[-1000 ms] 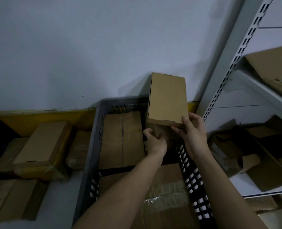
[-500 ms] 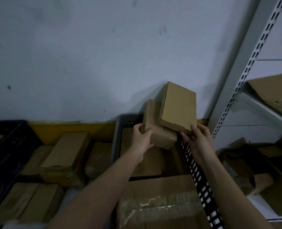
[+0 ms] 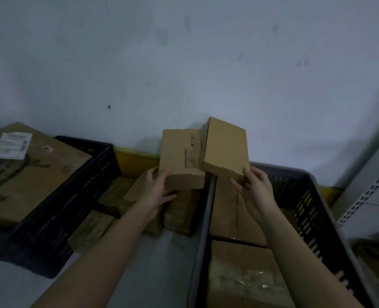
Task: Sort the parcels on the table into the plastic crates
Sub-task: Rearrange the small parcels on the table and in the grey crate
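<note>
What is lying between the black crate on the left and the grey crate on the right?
In the head view, brown parcels lie on the table between the black crate and the grey crate. The left hand hangs over them.

The left hand [image 3: 159, 192] grips a printed box [image 3: 180, 161] and the right hand [image 3: 254, 192] grips a plain box [image 3: 225, 152], both raised (edges touching) before the wall [image 3: 184, 63]. Below sit a grey crate [image 3: 317, 196] holding parcels [image 3: 230, 210] and a black crate [image 3: 72, 196] at left.
</note>
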The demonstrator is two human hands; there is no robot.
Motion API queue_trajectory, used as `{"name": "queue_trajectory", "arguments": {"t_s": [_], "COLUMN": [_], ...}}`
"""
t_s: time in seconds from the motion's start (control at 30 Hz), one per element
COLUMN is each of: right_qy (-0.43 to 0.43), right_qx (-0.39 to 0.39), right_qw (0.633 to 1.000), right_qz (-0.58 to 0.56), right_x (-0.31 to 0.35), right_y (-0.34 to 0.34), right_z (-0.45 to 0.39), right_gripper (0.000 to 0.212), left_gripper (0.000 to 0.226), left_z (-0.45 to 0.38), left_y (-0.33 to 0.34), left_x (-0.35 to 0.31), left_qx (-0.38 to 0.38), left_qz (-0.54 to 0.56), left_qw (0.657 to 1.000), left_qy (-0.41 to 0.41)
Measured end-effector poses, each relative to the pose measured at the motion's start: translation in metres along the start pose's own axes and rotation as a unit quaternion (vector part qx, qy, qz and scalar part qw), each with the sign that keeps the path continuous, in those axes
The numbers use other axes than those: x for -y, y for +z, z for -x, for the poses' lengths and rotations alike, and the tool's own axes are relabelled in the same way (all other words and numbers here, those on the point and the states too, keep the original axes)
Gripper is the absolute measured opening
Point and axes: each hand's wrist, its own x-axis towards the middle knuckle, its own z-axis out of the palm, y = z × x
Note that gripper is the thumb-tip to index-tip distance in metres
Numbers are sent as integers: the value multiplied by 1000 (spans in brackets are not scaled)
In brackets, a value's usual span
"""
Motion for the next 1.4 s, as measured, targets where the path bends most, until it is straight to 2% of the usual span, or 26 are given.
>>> {"name": "queue_trajectory", "arguments": {"t_s": [0.1, 0.27, 0.43, 0.9, 1.1, 1.23, 1.4], "right_qy": [34, 78, 74, 1, 11, 17, 51], "right_qx": [3, -28, -61, -83, -92, -85, -70], "right_qw": [999, 996, 995, 984, 985, 986, 992], "right_qz": [4, 36, 38, 158, 146, 141, 96], "right_x": [-18, -47, -69, -99, -97, -96, -94], "right_y": [15, 29, 39, 75, 76, 77, 81], "right_z": [4, 7, 5, 2, 2, 7, 13], "right_gripper": [13, 22, 14, 24, 27, 26, 15], "left_gripper": [50, 41, 34, 42, 62, 63, 58], "left_z": [0, -14, -33, -96, -93, -79, -58], "left_y": [-20, -37, -38, -37, -37, -47, -81], "left_x": [19, 57, 90, 126, 128, 109, 60], "left_qx": [-33, -25, -14, 7, 34, 64, 14], "left_qz": [-22, -27, -65, -130, -218, -217, -226], "left_qw": [998, 993, 991, 978, 967, 970, 974], "left_qy": [-48, -113, -116, -160, -125, -86, -23]}}
